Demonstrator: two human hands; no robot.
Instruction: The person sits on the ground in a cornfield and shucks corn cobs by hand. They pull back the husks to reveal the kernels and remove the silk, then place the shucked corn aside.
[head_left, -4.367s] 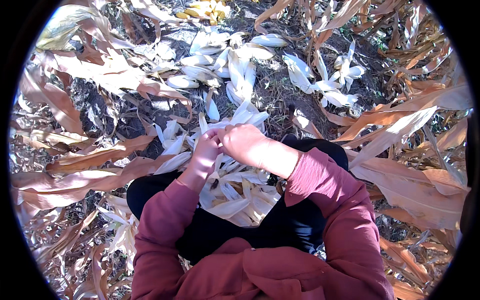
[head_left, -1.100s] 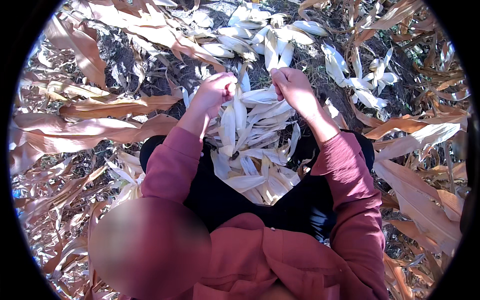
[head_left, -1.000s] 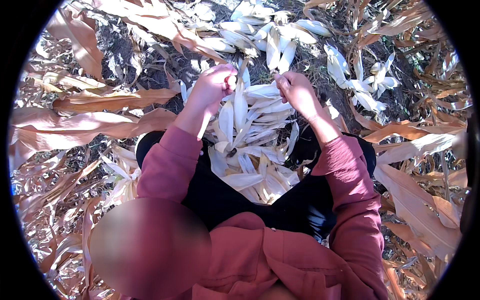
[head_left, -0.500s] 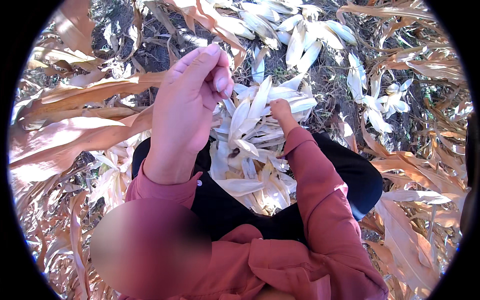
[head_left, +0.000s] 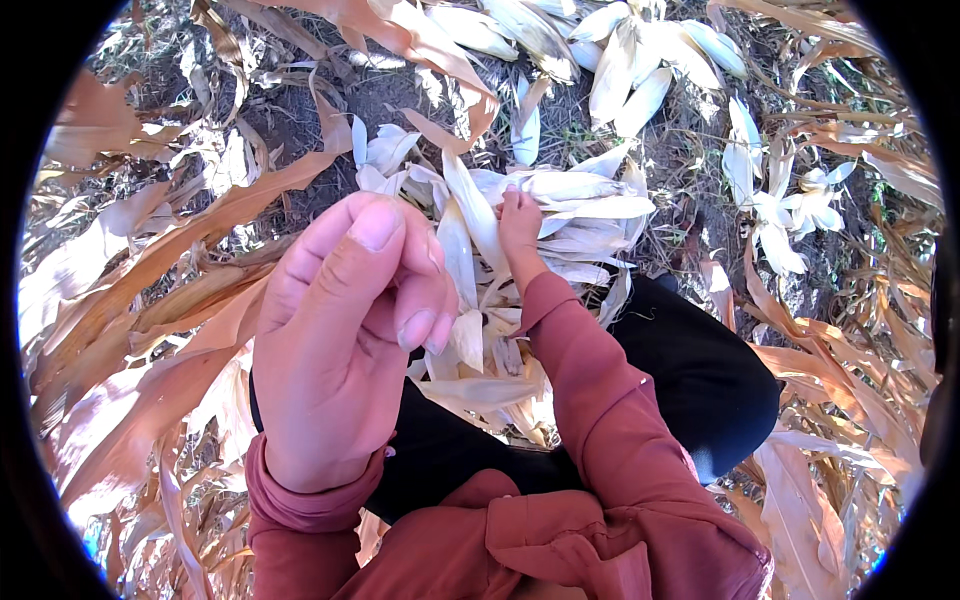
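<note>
My left hand point(head_left: 350, 320) is raised close in front of me, its fingers curled and the thumb pressed against the index finger; nothing shows in it. Farther off, my right hand point(head_left: 518, 222) is closed at a heap of pale dry corn husks point(head_left: 480, 390) between my legs. Its fingers grip a corn husk point(head_left: 470, 215), though the fingertips are partly hidden. Just beyond and to the right of that hand lies a husk-covered ear of corn point(head_left: 575, 187).
Several ears in pale husks point(head_left: 625, 75) lie on the soil at the far side. More open husks point(head_left: 775, 210) are at the right. Long brown dry corn leaves point(head_left: 200, 240) crowd the left, and dry stalks and leaves point(head_left: 850, 390) the right. My black-trousered knee point(head_left: 700, 380) borders the heap.
My left hand has come down and closer, slightly left, its fingers still curled. My right hand has shifted left across the heap. The view has moved a little.
</note>
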